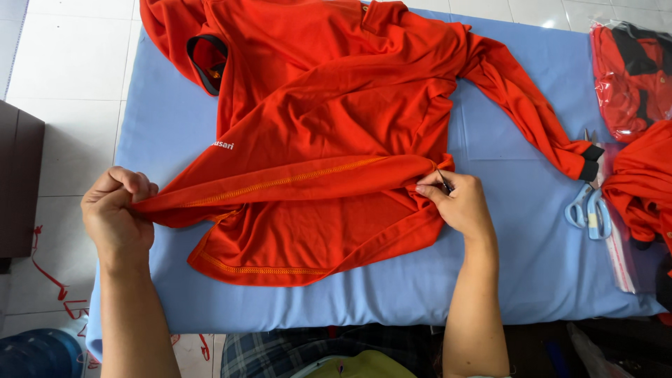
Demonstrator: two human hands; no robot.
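An orange long-sleeved shirt (329, 105) with black cuffs lies spread on a light blue padded table (518, 238). My left hand (115, 213) pinches the left end of its stitched hem, pulling it taut. At the hem's right end, my right hand (455, 203) grips the fabric together with a small thin metal tool (443, 180), possibly thread snips. The hem stretches in a straight line between both hands.
Light blue-handled scissors (588, 206) lie at the table's right, near the shirt's black cuff (591, 161). More orange garments (644, 182) and a plastic-bagged red and black garment (630, 73) sit at the far right. A dark cabinet (17, 182) stands left on the tiled floor.
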